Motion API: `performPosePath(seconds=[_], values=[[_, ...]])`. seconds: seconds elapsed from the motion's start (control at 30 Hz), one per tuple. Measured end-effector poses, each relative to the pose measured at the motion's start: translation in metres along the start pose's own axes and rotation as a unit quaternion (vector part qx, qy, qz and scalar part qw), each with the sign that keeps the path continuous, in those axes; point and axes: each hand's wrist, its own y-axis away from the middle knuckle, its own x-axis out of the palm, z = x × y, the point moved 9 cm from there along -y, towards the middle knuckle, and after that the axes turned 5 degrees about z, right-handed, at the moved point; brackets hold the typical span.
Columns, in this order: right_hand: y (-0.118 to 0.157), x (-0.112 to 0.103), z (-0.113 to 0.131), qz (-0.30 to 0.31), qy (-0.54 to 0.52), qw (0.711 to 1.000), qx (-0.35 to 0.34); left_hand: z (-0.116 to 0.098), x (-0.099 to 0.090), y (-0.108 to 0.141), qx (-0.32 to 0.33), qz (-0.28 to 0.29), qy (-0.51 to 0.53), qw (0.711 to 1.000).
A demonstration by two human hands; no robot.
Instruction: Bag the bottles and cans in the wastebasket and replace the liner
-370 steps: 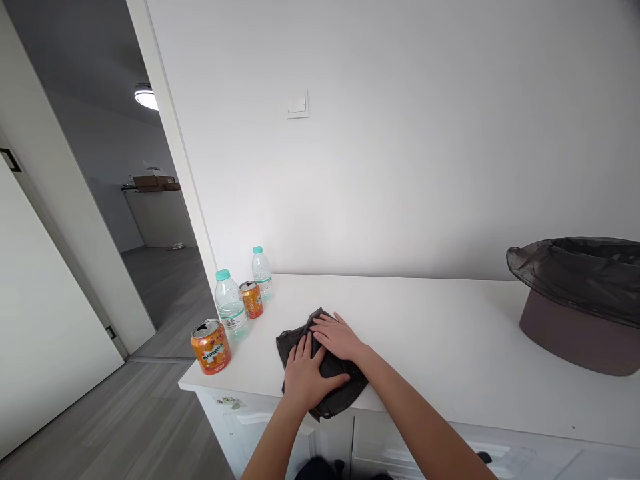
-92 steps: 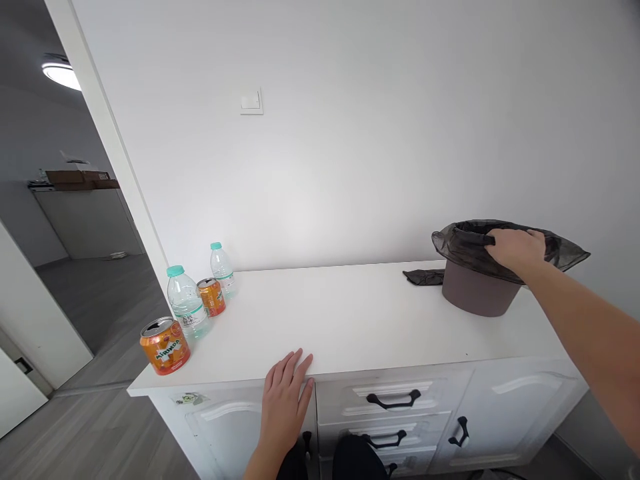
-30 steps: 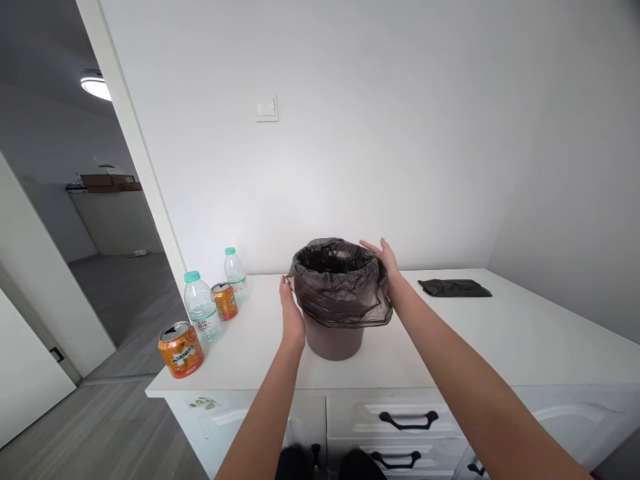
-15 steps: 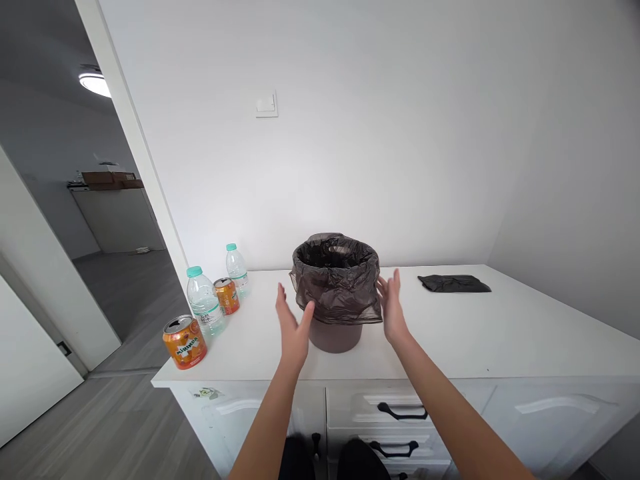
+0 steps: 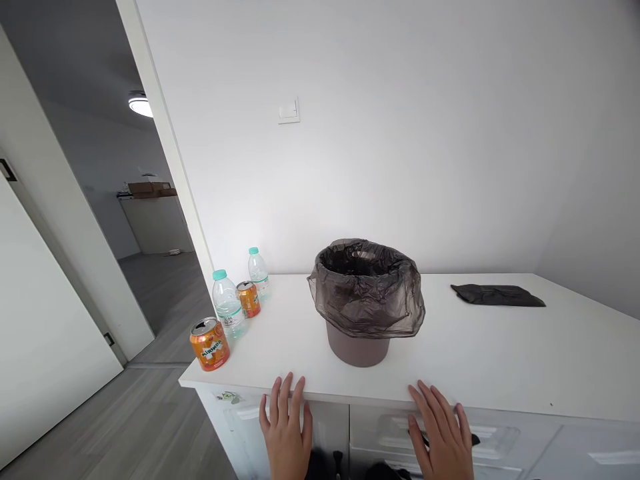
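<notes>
One brownish bin [image 5: 359, 352] stands straight up and down below the middle of the frame, its open top facing up. A thin, dark, wrinkly bag [image 5: 370, 303] hangs over it. At the bottom, the left hand [image 5: 286, 433] and right hand [image 5: 443, 437] have loose, spread fingers.

Left hand [image 5: 287, 433]: cropped by the bottom edge.
Right hand [image 5: 443, 437]: likewise cropped, masking most of a drawer handle [image 5: 475, 440].
Bin [image 5: 359, 349]: upper wall hidden beneath the overhanging bag [image 5: 370, 308], its bottom lost in darkness.
Rear bottle [image 5: 257, 268]: partly blocked by an orange can [image 5: 250, 301].
Front bottle [image 5: 227, 300]: small label print illegible.
Table [image 5: 475, 360]: right end out of frame.
</notes>
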Motion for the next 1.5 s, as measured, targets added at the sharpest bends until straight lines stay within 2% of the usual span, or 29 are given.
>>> performPosePath(seconds=[0.13,0.3,0.43,0.53,0.6,0.63,0.7,0.77,0.83,0.9,0.97,1.03,1.1,1.17,1.2,1.27,1.33,1.37,1.43,1.5], values=[[-0.001,0.002,-0.003,-0.029,0.028,0.999,-0.007,0.009,0.008,0.004,0.008,0.023,0.006,1.0],[-0.002,-0.001,0.002,-0.008,0.041,0.999,-0.015,0.004,-0.001,0.0,0.025,0.034,0.014,0.999],[-0.004,-0.007,0.006,-0.003,0.033,0.999,-0.014,-0.004,-0.004,0.0,-0.002,0.017,0.028,0.999],[-0.008,-0.014,0.009,-0.002,0.027,0.999,-0.018,0.001,-0.002,0.002,-0.021,0.041,0.027,0.999],[-0.009,-0.017,0.011,0.004,0.029,0.999,-0.025,0.018,-0.009,0.001,-0.038,0.037,0.027,0.998],[-0.009,-0.018,0.013,0.008,0.03,0.999,-0.03,0.034,-0.019,-0.002,-0.06,0.017,0.029,0.998],[-0.008,-0.02,0.014,0.008,0.026,0.999,-0.036,0.075,-0.046,-0.011,-0.133,-0.057,0.037,0.989],[-0.006,-0.02,0.012,0.006,0.015,0.999,-0.03,0.118,-0.071,-0.024,-0.212,-0.121,0.056,0.968],[-0.004,-0.019,0.01,0.004,0.008,1.0,-0.022,0.153,-0.085,-0.044,-0.272,-0.136,0.087,0.949],[-0.003,-0.018,0.009,0.002,0.008,1.0,-0.021,0.179,-0.086,-0.065,-0.319,-0.105,0.132,0.933],[-0.003,-0.018,0.009,-0.001,0.008,1.0,-0.021,0.195,-0.076,-0.081,-0.356,-0.047,0.187,0.914],[-0.004,-0.019,0.009,-0.002,0.001,1.0,-0.02,0.204,-0.065,-0.088,-0.391,0.012,0.232,0.891],[-0.005,-0.02,0.008,0.003,-0.019,1.0,-0.015,0.204,-0.066,-0.089,-0.416,0.036,0.244,0.875],[-0.007,-0.024,0.007,0.013,-0.058,0.998,0.009,0.191,-0.082,-0.089,-0.417,0.011,0.233,0.878],[-0.009,-0.026,0.007,0.022,-0.087,0.996,0.031,0.177,-0.094,-0.09,-0.405,-0.014,0.23,0.885],[-0.014,-0.035,0.009,0.04,-0.163,0.982,0.087,0.137,-0.117,-0.095,-0.36,-0.056,0.241,0.899],[-0.027,-0.053,0.024,0.059,-0.247,0.96,0.117,0.079,-0.134,-0.106,-0.263,-0.057,0.269,0.925],[-0.038,-0.065,0.038,0.068,-0.284,0.951,0.106,0.047,-0.141,-0.112,-0.198,-0.048,0.283,0.937],[-0.067,-0.098,0.074,0.092,-0.332,0.938,0.032,-0.018,-0.153,-0.12,-0.062,-0.024,0.295,0.953],[-0.099,-0.133,0.107,0.124,-0.352,0.927,-0.043,-0.067,-0.162,-0.122,0.044,-0.005,0.293,0.955]])
